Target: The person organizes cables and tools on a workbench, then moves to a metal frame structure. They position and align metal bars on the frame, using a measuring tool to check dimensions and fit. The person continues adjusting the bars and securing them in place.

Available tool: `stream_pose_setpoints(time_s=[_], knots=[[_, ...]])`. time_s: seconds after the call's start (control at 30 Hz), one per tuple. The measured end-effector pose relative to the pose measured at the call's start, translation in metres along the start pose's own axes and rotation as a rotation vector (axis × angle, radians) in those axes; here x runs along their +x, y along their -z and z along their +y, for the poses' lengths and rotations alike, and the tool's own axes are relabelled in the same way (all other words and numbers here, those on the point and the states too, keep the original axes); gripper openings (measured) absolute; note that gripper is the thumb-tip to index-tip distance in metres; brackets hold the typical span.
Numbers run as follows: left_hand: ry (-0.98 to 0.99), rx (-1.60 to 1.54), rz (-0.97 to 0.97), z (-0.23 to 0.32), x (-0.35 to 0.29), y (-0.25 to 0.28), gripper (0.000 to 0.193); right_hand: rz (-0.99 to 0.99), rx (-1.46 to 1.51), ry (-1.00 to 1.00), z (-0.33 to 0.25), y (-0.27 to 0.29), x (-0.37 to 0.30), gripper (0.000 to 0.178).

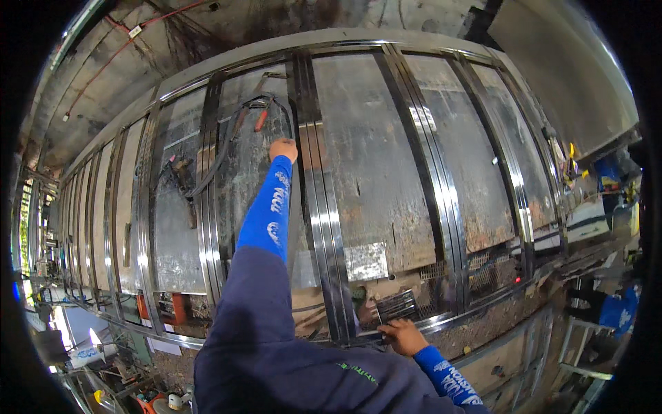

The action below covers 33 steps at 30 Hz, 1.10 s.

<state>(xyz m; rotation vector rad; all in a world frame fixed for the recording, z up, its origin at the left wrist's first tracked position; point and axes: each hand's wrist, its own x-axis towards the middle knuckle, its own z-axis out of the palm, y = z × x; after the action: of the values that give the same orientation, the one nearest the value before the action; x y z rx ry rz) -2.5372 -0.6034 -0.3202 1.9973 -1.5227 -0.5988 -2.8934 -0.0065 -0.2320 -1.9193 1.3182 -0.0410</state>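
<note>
A large frame of shiny metal bars (447,186) lies over dark flat sheets. My left arm stretches across it, and my left hand (283,149) is closed beside a crossbar, near a black cable (219,159). What its fingers hold, if anything, is hidden. Just beyond that hand lies a tool with a red handle (261,121), and the cable loops around it. Close to my body, my right hand (405,337) has its fingers bent over the near rail (438,321) of the frame. A dark slatted metal piece (396,307) is right beside these fingers.
Dark tools (185,178) lie on the sheet to the left, by the cable. A grey panel (565,76) stands at the far right. Another person in a blue shirt (617,310) is at the right edge. Orange metal parts (178,308) sit under the frame's near left side.
</note>
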Motion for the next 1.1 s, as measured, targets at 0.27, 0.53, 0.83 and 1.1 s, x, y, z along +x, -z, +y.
stream_pose_setpoints(time_s=[0.27,0.53,0.83,1.1], knots=[[0.061,-0.232,-0.223,0.040,0.056,-0.013,0.087,-0.050,0.086,-0.029,0.009,0.004,0.014,0.039],[0.135,0.269,-0.187,0.035,0.057,-0.005,0.056,-0.181,0.197,-0.149,0.011,0.011,0.021,0.039],[0.226,-0.901,0.116,0.058,0.052,0.001,0.012,-0.137,0.230,-0.057,0.010,0.019,0.027,0.038],[-0.038,-0.305,0.897,-0.008,-0.027,0.198,0.049,-0.176,0.262,-0.117,0.006,0.025,0.031,0.035]])
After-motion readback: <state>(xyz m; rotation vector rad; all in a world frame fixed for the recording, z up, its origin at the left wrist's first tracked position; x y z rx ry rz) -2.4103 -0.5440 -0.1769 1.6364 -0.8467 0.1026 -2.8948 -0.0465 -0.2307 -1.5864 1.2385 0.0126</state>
